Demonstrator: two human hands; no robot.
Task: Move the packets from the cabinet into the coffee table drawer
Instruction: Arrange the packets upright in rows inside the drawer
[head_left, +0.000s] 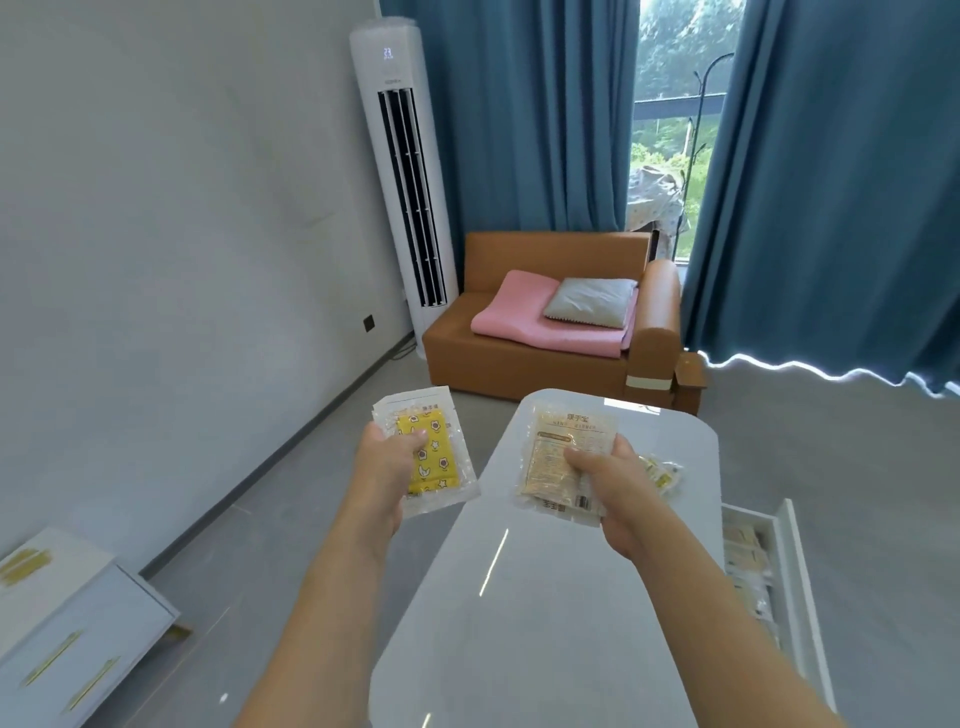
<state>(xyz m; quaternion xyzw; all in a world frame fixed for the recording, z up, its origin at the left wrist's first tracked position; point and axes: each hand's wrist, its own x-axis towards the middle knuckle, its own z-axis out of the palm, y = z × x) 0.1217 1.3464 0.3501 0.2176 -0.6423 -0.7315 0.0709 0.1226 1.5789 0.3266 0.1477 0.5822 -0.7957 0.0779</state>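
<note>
My left hand (387, 457) grips a clear packet with a yellow patterned pad (434, 457), held over the floor just left of the white coffee table (524, 597). My right hand (605, 480) grips a beige printed packet (558, 462) above the table's far half; more small packets (662, 470) stick out behind its fingers. The coffee table drawer (779, 582) stands pulled out on the table's right side, with several beige packets (748, 561) lying inside. The white cabinet (67, 629) with gold handles sits at the lower left.
An orange sofa (519, 358) with a pink blanket and a grey cushion stands beyond the table. A tall white air conditioner (402, 182) stands in the corner by the blue curtains (831, 182). Grey floor (270, 545) runs between cabinet and table.
</note>
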